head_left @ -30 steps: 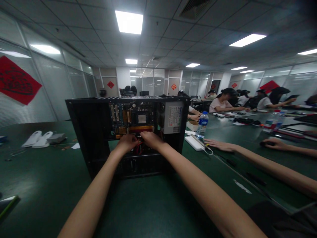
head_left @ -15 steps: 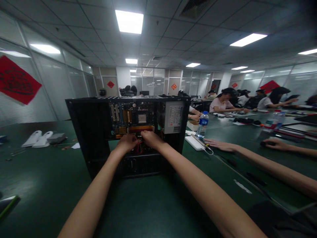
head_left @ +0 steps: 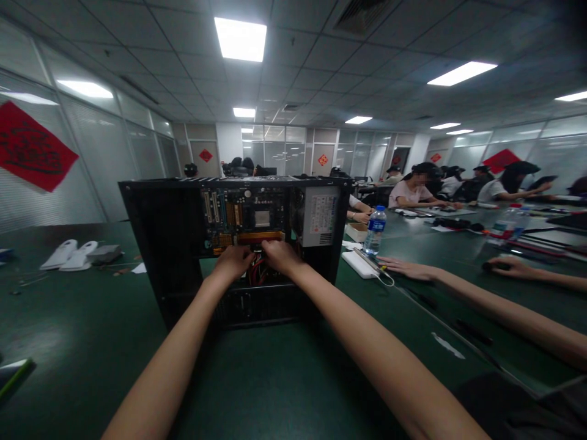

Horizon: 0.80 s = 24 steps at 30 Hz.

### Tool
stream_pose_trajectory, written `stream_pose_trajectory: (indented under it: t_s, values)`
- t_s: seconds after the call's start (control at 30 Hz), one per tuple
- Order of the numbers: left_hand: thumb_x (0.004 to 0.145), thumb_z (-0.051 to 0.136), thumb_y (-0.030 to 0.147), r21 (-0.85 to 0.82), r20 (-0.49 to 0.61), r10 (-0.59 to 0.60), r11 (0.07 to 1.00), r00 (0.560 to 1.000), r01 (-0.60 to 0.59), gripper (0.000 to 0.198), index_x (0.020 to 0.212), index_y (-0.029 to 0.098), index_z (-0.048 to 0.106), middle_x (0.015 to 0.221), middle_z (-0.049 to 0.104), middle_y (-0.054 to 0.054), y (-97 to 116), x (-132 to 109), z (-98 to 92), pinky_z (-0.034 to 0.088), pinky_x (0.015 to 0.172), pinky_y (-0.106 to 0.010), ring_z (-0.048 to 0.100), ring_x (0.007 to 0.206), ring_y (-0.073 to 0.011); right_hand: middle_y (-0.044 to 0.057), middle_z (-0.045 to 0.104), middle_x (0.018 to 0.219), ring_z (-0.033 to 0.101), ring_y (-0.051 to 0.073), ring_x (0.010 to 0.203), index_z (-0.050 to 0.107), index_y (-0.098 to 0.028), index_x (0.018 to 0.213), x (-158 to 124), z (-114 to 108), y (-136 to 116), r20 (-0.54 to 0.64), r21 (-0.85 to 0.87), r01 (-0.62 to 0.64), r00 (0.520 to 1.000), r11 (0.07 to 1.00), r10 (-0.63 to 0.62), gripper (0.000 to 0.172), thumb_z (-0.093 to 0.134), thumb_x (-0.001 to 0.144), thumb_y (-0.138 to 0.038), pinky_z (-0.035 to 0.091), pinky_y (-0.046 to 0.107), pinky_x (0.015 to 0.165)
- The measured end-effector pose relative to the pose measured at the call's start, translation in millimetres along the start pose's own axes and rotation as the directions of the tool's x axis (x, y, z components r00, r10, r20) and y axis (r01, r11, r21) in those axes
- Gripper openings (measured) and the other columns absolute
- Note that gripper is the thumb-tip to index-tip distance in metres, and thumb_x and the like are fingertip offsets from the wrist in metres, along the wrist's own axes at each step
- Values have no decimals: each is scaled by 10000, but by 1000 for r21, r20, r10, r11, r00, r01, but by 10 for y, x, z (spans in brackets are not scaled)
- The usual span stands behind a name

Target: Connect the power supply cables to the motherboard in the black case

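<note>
An open black computer case [head_left: 142, 244] stands on the table in front of me. Inside it are a motherboard [head_left: 250, 201] with a silver square chip and a power supply [head_left: 320, 218] with a white label at the upper right. My left hand [head_left: 235, 261] reaches to the motherboard's lower edge, its fingers curled in. Close to its right, my right hand [head_left: 282, 256] is also closed, thumb and fingers pinched together. Red and black cables [head_left: 258, 272] hang between and below the two hands. Whatever sits in the fingertips is hidden.
Right of the case are a water bottle [head_left: 376, 230], a white power bank [head_left: 360, 264] with a cable and a small box [head_left: 356, 231]. Another person's hand [head_left: 406, 267] rests nearby on the green table [head_left: 270, 379]. White shoe-like items [head_left: 79, 255] lie left.
My hands stay at the board's lower edge with only a slight shift of the fingers. A bit more of the cables shows between them.
</note>
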<state>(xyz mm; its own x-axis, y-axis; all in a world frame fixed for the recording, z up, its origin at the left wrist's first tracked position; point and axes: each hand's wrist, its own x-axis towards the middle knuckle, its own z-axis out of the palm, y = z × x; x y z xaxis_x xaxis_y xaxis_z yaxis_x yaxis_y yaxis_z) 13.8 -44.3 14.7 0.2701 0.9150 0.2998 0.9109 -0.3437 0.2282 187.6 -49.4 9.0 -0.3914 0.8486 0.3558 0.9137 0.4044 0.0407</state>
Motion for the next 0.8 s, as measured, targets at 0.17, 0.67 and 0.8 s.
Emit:
stream_pose_trajectory:
  t_s: [0.17, 0.67, 0.8]
  values:
    - [959, 492, 374, 21, 9, 5, 1000, 1000, -5, 312, 1025, 213, 752, 1079, 763, -94, 14, 10, 22, 470, 827, -266, 692, 1036, -233, 168, 701, 1133, 696, 296, 1019, 575, -149, 1163, 6, 0, -14, -9, 13, -13, 1000, 1000, 13, 244, 534, 928, -198, 527, 345, 785]
    - [990, 430, 401, 169, 4, -40, 985, 999, 39, 377, 1083, 192, 730, 1071, 742, -156, 156, -45, -28, 501, 819, -345, 699, 1009, -296, 123, 705, 1094, 661, 215, 1016, 595, -131, 1108, -7, 158, 97, -71, 269, -72, 993, 960, 94, 243, 514, 879, -127, 454, 270, 808]
    - [991, 424, 402, 191, 8, -27, 981, 1000, 25, 376, 1062, 197, 731, 1059, 747, -145, 132, -27, -5, 499, 811, -324, 704, 993, -277, 130, 713, 1105, 665, 224, 1053, 643, -130, 1102, -7, 134, 89, -54, 256, -103, 991, 961, 121, 254, 491, 899, -123, 463, 274, 837]
